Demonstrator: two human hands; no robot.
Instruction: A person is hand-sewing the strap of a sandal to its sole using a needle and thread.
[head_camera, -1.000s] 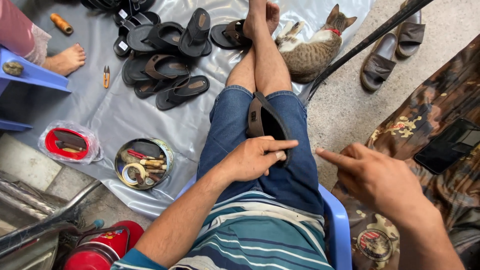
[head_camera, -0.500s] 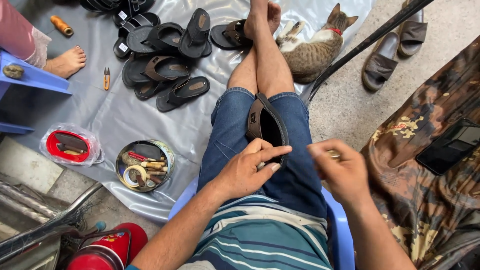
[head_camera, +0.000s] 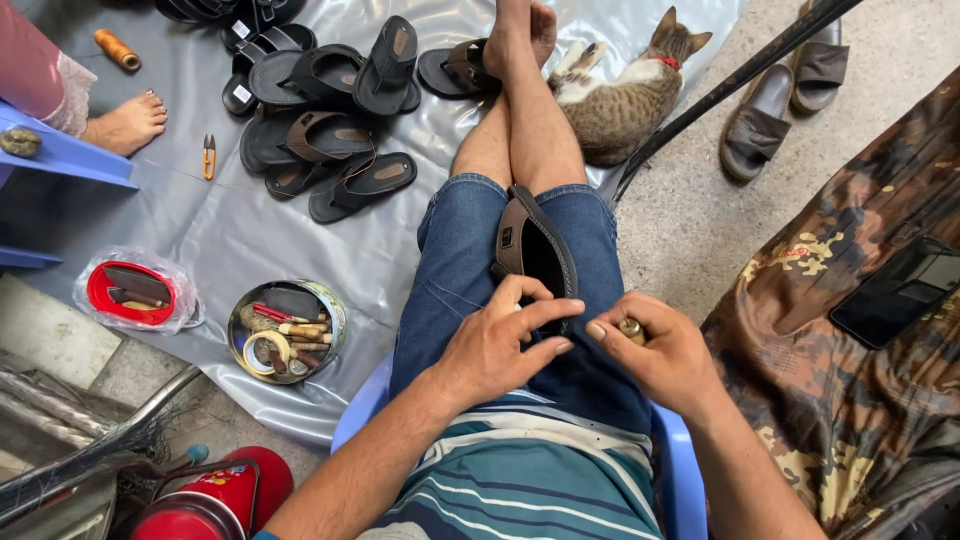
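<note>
I sit on a blue plastic chair in denim shorts, legs crossed. A brown and black sandal lies on my lap between my thighs. My left hand rests on the sandal's near end, fingers curled over it. My right hand is beside it at my right thigh, closed around a small brass-coloured object whose tip shows between the fingers.
Several dark sandals lie on a grey plastic sheet. A round tin of tools, a red lid in a bag, small snips, a tabby cat, another person's foot, a phone on camouflage cloth.
My right hand has come in from the camouflage cloth to my right thigh and closed around the small brass-coloured object. My left hand stayed on the sandal.
</note>
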